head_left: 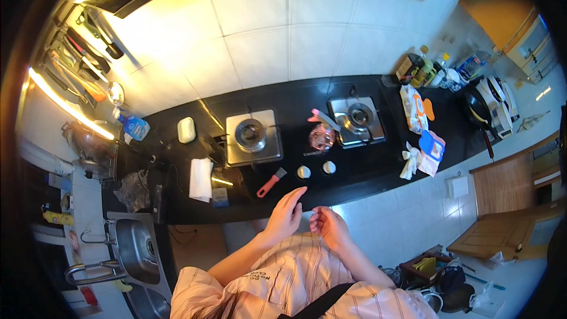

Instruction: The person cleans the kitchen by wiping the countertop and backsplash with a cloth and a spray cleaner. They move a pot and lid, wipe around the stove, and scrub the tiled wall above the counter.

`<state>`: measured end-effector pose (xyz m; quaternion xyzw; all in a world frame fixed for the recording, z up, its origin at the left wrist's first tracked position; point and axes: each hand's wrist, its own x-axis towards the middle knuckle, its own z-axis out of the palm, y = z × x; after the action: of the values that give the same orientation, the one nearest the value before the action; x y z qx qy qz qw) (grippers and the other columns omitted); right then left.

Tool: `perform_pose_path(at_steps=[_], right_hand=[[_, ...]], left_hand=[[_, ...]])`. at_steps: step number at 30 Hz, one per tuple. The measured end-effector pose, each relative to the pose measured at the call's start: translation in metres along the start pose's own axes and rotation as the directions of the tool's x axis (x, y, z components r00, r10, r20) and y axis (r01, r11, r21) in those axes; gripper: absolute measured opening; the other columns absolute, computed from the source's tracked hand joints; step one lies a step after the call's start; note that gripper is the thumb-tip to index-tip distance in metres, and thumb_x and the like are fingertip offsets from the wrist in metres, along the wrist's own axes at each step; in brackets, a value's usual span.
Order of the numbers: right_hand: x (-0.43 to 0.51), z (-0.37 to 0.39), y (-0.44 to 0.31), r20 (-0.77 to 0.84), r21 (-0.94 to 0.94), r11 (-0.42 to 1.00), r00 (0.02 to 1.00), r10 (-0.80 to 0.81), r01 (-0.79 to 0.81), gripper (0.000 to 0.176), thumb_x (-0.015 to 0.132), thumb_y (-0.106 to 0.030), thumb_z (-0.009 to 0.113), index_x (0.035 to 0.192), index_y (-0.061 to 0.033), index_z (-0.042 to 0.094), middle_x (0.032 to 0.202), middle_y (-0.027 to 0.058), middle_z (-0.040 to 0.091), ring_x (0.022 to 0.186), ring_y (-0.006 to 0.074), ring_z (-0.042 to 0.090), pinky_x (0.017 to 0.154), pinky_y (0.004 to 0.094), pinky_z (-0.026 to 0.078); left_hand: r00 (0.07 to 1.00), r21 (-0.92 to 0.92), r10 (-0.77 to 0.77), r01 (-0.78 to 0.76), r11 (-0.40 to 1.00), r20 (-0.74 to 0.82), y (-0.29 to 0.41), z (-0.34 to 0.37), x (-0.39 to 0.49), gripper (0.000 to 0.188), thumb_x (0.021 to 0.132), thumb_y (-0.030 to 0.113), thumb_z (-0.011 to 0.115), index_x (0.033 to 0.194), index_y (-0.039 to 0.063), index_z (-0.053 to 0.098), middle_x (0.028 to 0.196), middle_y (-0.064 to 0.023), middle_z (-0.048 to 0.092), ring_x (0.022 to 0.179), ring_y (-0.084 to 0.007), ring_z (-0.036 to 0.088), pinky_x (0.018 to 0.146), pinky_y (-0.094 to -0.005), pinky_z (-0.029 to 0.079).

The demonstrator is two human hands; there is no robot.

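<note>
Both my hands are raised in front of my striped shirt, near the front edge of the black counter. My left hand (288,213) has its fingers stretched out and holds nothing visible. Beside it, slightly apart, my right hand (331,227) has loosely curled fingers, with nothing seen in them. A scraper (270,183) with a red handle and short metal blade lies on the cooktop, just beyond my left fingertips. Two control knobs (304,172) sit right of it. Between the left gas burner (250,136) and right gas burner (359,116) is a shiny pink object (322,137), with a pink-and-white tool (326,119) against it.
Folded white cloth (201,180), a small white container (186,130) and a blue spray bottle (134,126) are at left, near the sink (137,246). Wipes packs with orange (413,110) and blue lids (432,153), crumpled tissue (410,161) and a pan (475,105) occupy the right.
</note>
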<state>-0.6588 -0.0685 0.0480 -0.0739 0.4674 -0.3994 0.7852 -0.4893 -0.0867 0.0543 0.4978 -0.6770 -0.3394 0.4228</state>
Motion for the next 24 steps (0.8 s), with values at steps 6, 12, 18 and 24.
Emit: perform_pose_path(at_steps=[6,12,18,24], right_hand=[[-0.015,-0.071,-0.064,0.0,-0.112,0.988,0.994,0.108,-0.107,0.035,0.099,-0.035,0.047,0.078,-0.0082,0.054,0.059,0.0027,0.054,0.043,0.0119,0.045,0.042,0.0234,0.037],[-0.024,-0.091,-0.094,0.171,-0.211,0.975,0.98,0.099,-0.062,0.053,0.099,-0.046,0.043,0.058,-0.0134,0.038,0.042,-0.0024,0.033,0.031,0.0078,0.024,0.034,0.0198,0.021],[-0.015,-0.087,-0.079,0.114,-0.269,0.955,0.981,0.16,-0.125,0.054,0.096,-0.05,0.047,0.053,-0.0186,0.035,0.042,-0.0068,0.029,0.034,0.0069,0.025,0.036,0.022,0.018],[0.001,-0.068,-0.068,-0.026,-0.29,0.905,0.948,0.317,-0.311,0.056,0.1,-0.046,0.036,0.052,-0.0179,0.033,0.042,-0.0045,0.027,0.037,0.0087,0.024,0.038,0.0257,0.018]], left_hand=[[0.962,-0.298,-0.273,0.265,0.917,0.015,0.053,0.096,0.003,0.021,0.096,0.001,0.044,0.113,-0.001,0.056,0.089,-0.0091,0.061,0.072,-0.0165,0.059,0.067,-0.0289,0.049],[0.967,-0.019,-0.253,0.253,0.967,0.001,0.058,0.104,0.009,0.03,0.098,0.017,0.048,0.072,0.002,0.049,0.055,-0.0142,0.047,0.044,-0.0274,0.046,0.047,-0.0341,0.04],[0.978,-0.151,-0.196,0.185,0.971,-0.065,0.065,0.115,0.019,0.046,0.097,0.018,0.052,0.055,0.002,0.043,0.048,-0.0075,0.032,0.041,-0.0136,0.029,0.039,-0.031,0.028],[0.979,-0.03,-0.127,0.123,0.992,-0.162,0.074,0.1,0.006,0.035,0.081,0.021,0.064,0.053,0.003,0.055,0.048,-0.0136,0.047,0.041,-0.0266,0.047,0.043,-0.0361,0.033]])
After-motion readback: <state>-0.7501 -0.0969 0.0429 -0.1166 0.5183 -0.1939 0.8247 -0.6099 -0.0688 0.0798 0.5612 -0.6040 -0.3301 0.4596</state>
